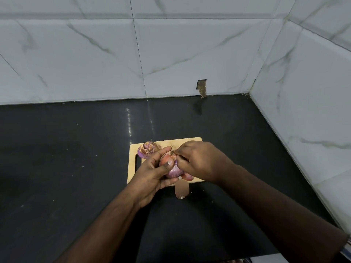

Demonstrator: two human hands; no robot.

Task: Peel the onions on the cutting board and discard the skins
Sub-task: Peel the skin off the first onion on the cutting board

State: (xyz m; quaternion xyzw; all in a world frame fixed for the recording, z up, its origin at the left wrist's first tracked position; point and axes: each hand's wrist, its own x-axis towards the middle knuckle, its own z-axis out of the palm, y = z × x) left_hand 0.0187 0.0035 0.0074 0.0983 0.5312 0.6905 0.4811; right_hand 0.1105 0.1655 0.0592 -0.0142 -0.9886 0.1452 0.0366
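Note:
My left hand (152, 173) grips a purple onion (171, 168) just above the wooden cutting board (133, 168), thumb across its front. My right hand (199, 160) pinches the dry skin at the onion's top end. A second purple onion (147, 151) with flaky skin lies on the board's far left corner. A reddish piece, onion or skin (188, 176), shows at the board's near edge under my right hand; I cannot tell which.
The board sits on a black countertop (66, 158). Marble-patterned tiled walls rise behind (114, 54) and to the right (313, 111), meeting in a corner. A small hole in the back wall (201, 87) is at counter level. A blurred small object (182, 190) lies just in front of the board.

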